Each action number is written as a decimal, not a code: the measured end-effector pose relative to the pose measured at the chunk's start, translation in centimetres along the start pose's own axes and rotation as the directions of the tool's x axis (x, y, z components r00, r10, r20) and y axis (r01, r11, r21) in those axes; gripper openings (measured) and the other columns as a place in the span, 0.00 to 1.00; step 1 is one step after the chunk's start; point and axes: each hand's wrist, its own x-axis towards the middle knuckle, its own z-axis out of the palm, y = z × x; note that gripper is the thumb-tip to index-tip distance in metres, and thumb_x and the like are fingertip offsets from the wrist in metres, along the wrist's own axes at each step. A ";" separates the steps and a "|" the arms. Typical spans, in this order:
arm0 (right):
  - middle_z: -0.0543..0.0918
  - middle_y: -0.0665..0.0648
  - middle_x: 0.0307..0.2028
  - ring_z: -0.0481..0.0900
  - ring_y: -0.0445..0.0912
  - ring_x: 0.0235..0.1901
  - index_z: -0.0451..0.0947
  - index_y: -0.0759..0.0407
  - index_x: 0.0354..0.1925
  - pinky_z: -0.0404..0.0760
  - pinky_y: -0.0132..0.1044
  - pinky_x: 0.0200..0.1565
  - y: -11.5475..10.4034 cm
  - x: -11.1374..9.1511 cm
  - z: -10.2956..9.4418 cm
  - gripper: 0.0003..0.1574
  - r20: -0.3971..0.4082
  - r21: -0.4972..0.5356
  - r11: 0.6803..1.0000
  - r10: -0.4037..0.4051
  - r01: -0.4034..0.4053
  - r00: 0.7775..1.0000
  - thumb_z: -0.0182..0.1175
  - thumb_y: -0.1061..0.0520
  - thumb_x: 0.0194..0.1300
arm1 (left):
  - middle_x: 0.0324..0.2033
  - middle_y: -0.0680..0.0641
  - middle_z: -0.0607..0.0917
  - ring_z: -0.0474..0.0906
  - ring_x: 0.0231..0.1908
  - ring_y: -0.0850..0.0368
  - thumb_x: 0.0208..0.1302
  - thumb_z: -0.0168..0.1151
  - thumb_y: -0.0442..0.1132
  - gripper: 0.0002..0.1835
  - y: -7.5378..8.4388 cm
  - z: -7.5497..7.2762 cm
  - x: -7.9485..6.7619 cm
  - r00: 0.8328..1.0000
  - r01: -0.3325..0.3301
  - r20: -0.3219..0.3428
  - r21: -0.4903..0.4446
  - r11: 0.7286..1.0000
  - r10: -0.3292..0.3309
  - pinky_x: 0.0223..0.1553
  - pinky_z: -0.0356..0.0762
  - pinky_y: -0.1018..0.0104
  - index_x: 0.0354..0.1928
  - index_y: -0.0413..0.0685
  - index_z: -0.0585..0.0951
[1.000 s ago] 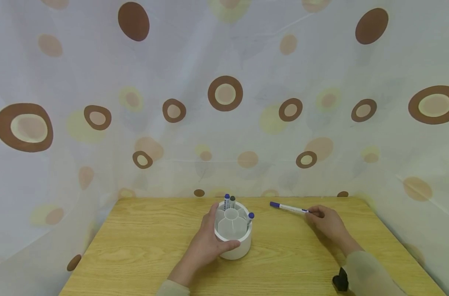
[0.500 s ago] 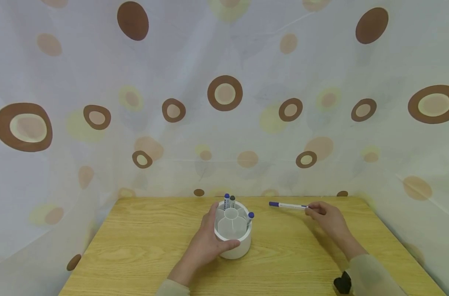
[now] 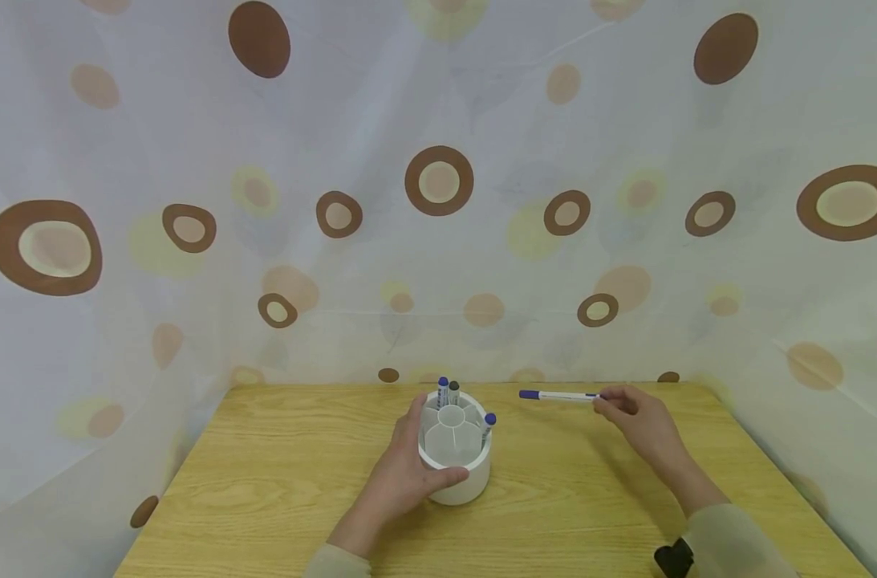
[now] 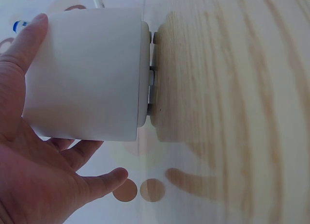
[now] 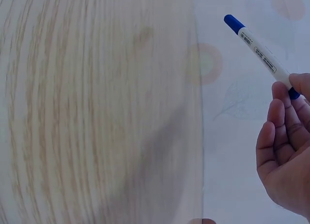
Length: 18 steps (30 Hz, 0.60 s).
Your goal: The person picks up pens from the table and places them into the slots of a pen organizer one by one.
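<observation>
My left hand (image 3: 402,475) grips a round white pen holder (image 3: 461,491) from the left, its thumb across the near side. In the left wrist view, the fingers of my left hand (image 4: 43,170) spread along the holder's wall (image 4: 87,73). Inside the divided holder stand a blue-capped marker (image 3: 443,395) and a dark-capped marker (image 3: 455,394) at the back, plus another blue-capped marker (image 3: 488,425) leaning at the right. My right hand (image 3: 646,425) pinches a white marker (image 3: 564,396) by its tail end. Its blue cap (image 5: 234,24) points away from the fingers.
A wooden table (image 3: 286,474) lies under both hands. Behind it and on both sides hangs a pale curtain (image 3: 366,273) with brown and yellow spots. A black object (image 3: 674,557) sits beside the right sleeve.
My right hand has risen and the marker has come up with it, shifting slightly left and turning nearly level. The left hand and the pen holder stay in place.
</observation>
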 end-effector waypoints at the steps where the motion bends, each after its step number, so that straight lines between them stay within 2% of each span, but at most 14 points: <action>1: 0.91 0.56 0.50 0.85 0.47 0.53 0.83 0.61 0.63 0.81 0.31 0.48 -0.2 -0.1 0.0 0.28 0.000 0.002 1.000 -0.004 0.004 1.000 0.64 0.40 0.83 | 0.78 0.34 0.66 0.76 0.68 0.32 0.53 0.89 0.59 0.71 0.0 0.0 0.0 1.000 0.000 0.000 -0.001 1.000 0.000 0.66 0.76 0.27 0.89 0.62 0.50; 8: 0.91 0.55 0.50 0.86 0.48 0.54 0.83 0.60 0.64 0.81 0.31 0.48 -1.6 -0.5 -0.3 0.31 -0.006 0.002 1.000 -0.027 0.027 1.000 0.63 0.37 0.83 | 0.79 0.34 0.65 0.75 0.69 0.31 0.54 0.89 0.59 0.71 0.1 0.0 0.0 1.000 -0.002 0.004 -0.003 1.000 0.002 0.66 0.76 0.26 0.90 0.61 0.49; 18: 0.91 0.51 0.47 0.86 0.52 0.54 0.84 0.57 0.61 0.81 0.32 0.48 -3.3 -1.0 -0.5 0.27 -0.009 0.016 0.998 -0.066 0.066 0.998 0.64 0.38 0.82 | 0.79 0.34 0.65 0.75 0.68 0.31 0.54 0.89 0.59 0.71 0.0 0.0 0.1 1.000 0.002 0.009 0.003 1.000 -0.002 0.66 0.76 0.26 0.90 0.61 0.49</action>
